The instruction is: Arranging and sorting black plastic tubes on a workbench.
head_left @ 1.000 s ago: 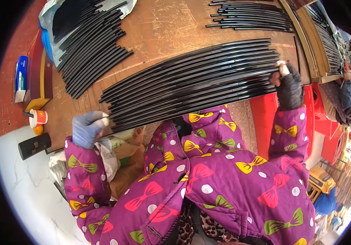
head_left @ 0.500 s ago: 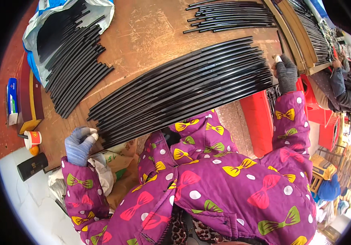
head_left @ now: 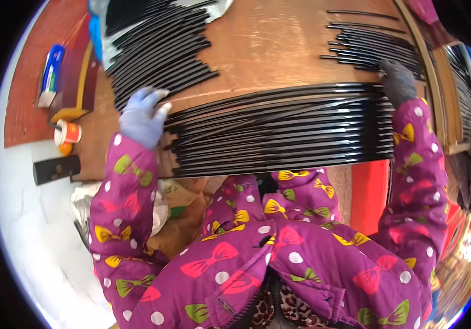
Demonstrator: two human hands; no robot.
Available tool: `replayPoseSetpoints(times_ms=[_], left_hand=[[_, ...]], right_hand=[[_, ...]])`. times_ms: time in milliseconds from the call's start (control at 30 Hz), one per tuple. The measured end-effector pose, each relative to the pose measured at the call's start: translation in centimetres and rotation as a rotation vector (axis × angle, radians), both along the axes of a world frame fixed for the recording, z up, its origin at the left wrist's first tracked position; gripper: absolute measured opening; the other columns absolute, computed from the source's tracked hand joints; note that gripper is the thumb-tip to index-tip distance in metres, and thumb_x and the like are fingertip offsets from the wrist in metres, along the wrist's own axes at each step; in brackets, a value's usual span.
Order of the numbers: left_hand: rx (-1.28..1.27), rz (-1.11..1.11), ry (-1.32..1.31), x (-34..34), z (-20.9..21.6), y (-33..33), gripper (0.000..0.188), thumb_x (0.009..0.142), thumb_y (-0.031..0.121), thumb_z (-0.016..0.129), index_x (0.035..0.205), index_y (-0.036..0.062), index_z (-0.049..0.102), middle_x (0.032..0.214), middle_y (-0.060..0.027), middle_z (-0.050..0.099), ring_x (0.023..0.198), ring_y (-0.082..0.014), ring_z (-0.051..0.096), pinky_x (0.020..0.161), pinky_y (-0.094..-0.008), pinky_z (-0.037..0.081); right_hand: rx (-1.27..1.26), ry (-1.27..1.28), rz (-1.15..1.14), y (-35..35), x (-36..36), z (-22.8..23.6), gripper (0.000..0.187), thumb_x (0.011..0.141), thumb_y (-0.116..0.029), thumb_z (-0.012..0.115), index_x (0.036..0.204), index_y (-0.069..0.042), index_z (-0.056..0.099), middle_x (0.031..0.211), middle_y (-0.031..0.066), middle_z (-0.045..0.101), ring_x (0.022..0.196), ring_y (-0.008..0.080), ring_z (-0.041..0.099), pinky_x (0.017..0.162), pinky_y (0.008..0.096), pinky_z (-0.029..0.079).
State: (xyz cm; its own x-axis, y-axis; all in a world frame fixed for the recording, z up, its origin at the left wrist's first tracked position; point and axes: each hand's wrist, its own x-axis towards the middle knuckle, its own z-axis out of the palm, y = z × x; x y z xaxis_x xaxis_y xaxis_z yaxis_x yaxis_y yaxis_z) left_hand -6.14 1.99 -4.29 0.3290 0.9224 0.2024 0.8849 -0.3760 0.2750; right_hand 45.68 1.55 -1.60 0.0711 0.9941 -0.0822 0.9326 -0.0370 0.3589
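A broad row of long, thin black rods point(head_left: 285, 131) lies side by side across the near part of the brown table, with a few lying slantwise over the others. My left hand point(head_left: 142, 117), in a pale blue glove with white fingertips, is at the row's left ends, its thumb and forefinger apart and nothing visible between them. At the far right corner of the row is my right hand point(head_left: 398, 83), in a dark grey glove. Its fingers bend beside a smaller group of black rods point(head_left: 372, 48), and their tips are hard to make out.
More black rods point(head_left: 164, 52) lie at the far left, partly in a white and blue bag point(head_left: 220, 9). Along the left stand a blue box point(head_left: 52, 68), a paper cup point(head_left: 68, 132) and a black cylinder point(head_left: 56, 169). A wooden rail point(head_left: 448, 93) borders the right.
The view has shifted. My left hand has moved up along the row's left ends, its thumb and forefinger now apart. My right hand has moved toward the far corner. Several rods now lie slantwise.
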Motion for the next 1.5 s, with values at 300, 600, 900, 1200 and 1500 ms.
replayPoseSetpoints(times_ms=[300, 600, 900, 1200, 1500], left_hand=[[-0.191, 0.008, 0.197, 0.0, -1.2, 1.0, 0.024, 0.072, 0.015, 0.066, 0.095, 0.0093, 0.061, 0.099, -0.0078, 0.056, 0.098, -0.0261, 0.052, 0.083, -0.0354, 0.042], [-0.027, 0.021, -0.036, -1.1, -2.8, -1.9, 0.027, 0.071, 0.001, 0.065, 0.095, 0.0052, 0.054, 0.091, -0.0098, 0.057, 0.084, -0.028, 0.057, 0.072, -0.0349, 0.046], [-0.093, 0.004, -0.246, -0.1, -0.8, -3.3, 0.023, 0.074, -0.001, 0.062, 0.096, 0.0022, 0.054, 0.086, -0.0091, 0.059, 0.077, -0.0218, 0.058, 0.07, -0.0297, 0.047], [-0.553, 0.157, -0.647, 2.3, 1.3, -5.2, 0.025, 0.077, 0.001, 0.062, 0.102, 0.0011, 0.058, 0.086, -0.0065, 0.063, 0.075, -0.0103, 0.057, 0.066, -0.0236, 0.047], [-0.638, 0.043, -0.622, 2.6, 2.6, -5.2, 0.02, 0.081, 0.004, 0.058, 0.101, 0.0005, 0.061, 0.078, -0.0026, 0.06, 0.072, -0.0086, 0.055, 0.067, -0.0226, 0.045]], right_hand=[[-0.107, -0.179, -0.007, 0.0, -2.6, 1.1, 0.034, 0.075, -0.01, 0.055, 0.109, -0.013, 0.054, 0.112, 0.0102, 0.053, 0.108, 0.0305, 0.047, 0.085, 0.0438, 0.039], [0.145, -0.113, 0.436, -4.3, -2.9, -0.3, 0.038, 0.068, -0.005, 0.052, 0.106, -0.011, 0.051, 0.101, 0.0102, 0.053, 0.103, 0.0278, 0.048, 0.092, 0.0422, 0.033], [0.248, 0.211, 0.537, -5.7, -4.8, 1.4, 0.039, 0.068, -0.001, 0.055, 0.106, -0.011, 0.053, 0.09, 0.0116, 0.052, 0.084, 0.0315, 0.052, 0.071, 0.0413, 0.043], [0.189, 0.673, 0.592, -6.3, -14.4, 3.2, 0.032, 0.074, -0.005, 0.059, 0.105, -0.011, 0.055, 0.08, 0.0118, 0.052, 0.066, 0.0324, 0.054, 0.056, 0.0406, 0.043], [0.136, 0.794, 0.624, -6.1, -16.6, 3.4, 0.029, 0.074, -0.008, 0.061, 0.102, -0.009, 0.056, 0.081, 0.0107, 0.054, 0.07, 0.0319, 0.055, 0.056, 0.041, 0.043]])
